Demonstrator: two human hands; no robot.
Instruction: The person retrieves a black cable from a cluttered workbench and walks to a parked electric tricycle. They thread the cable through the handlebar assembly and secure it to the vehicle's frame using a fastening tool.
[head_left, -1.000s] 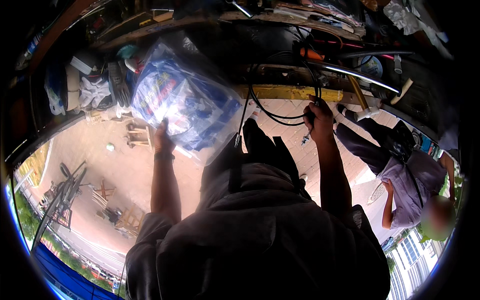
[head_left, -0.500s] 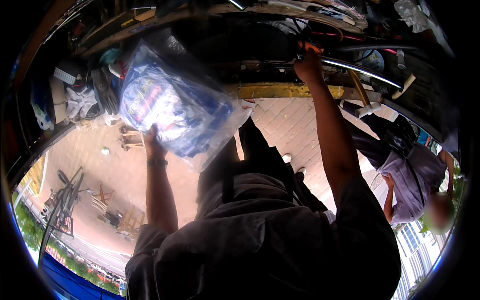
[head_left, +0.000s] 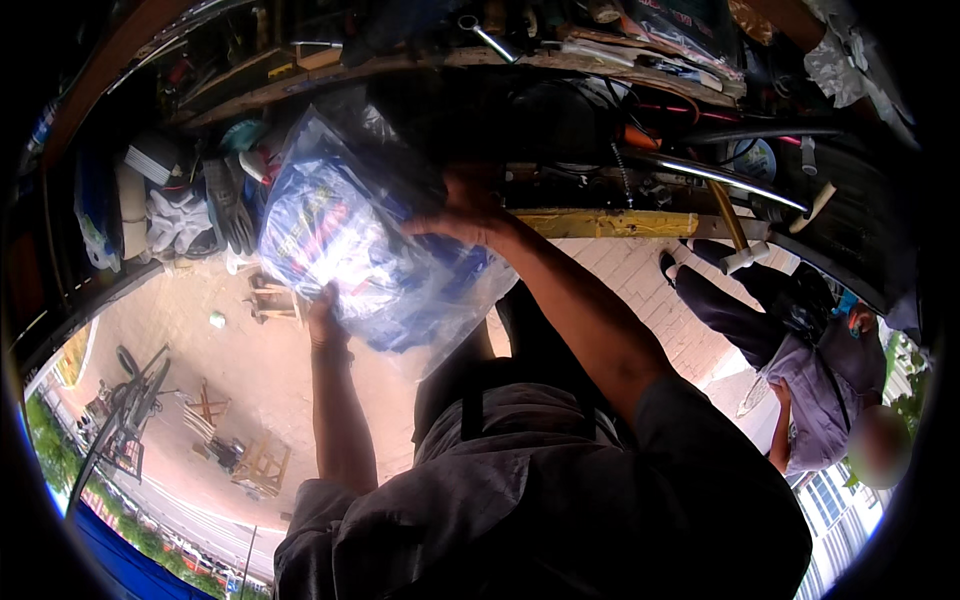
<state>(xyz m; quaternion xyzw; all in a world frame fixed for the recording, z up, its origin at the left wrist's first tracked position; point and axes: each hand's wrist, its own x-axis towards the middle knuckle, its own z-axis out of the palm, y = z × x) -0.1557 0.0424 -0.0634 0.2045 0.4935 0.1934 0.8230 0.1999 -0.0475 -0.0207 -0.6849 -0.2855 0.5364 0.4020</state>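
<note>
- The left forearm (head_left: 343,420) rises almost straight from the lower edge, tilted a little left toward its top.
- The left grip (head_left: 325,318) is narrow, holding the bag (head_left: 330,230) by its lower left part: the thumb points upward on the near face, and the other fingers are hidden.
- The right forearm (head_left: 590,310) slants up and leftward from the elbow, reaching across to the bag's right side.
- The right grip (head_left: 468,213) is spread at the bag's upper right, one digit stretched left over the plastic and the others partly lost in shadow. I cannot tell whether it is closing on the bag.
- The bag is clear plastic with something blue inside. It is tilted in front of the person, its upper part overlapping the dark desk (head_left: 610,223) in view, its lower part seen over the paving (head_left: 390,400).
- White gloves (head_left: 178,222) and a grey glove (head_left: 232,205) are left of the bag.
- Right of the right grip are a shiny tube (head_left: 730,178) and a hammer (head_left: 745,257).
- Another person (head_left: 820,385) is at the far right, apart from both hands.
</note>
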